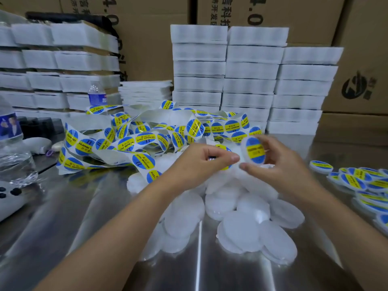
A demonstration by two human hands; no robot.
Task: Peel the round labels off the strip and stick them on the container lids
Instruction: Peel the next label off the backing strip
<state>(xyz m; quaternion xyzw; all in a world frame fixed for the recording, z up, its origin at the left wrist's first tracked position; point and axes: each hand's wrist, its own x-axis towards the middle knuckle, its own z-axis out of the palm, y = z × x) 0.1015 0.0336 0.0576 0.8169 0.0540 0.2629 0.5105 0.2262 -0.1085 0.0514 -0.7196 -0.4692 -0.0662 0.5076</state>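
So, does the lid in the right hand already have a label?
Yes, the lid in the right hand shows a blue-yellow label.

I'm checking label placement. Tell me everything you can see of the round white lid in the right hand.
The round white plastic lid is held on edge above a pile of bare white lids, top face toward the camera. A round blue label with a yellow band covers most of that face, leaving a white rim. The right hand grips it, thumb at the lower edge, fingers behind; the thumb tip of the left hand is at its left edge. Its print is blurred.
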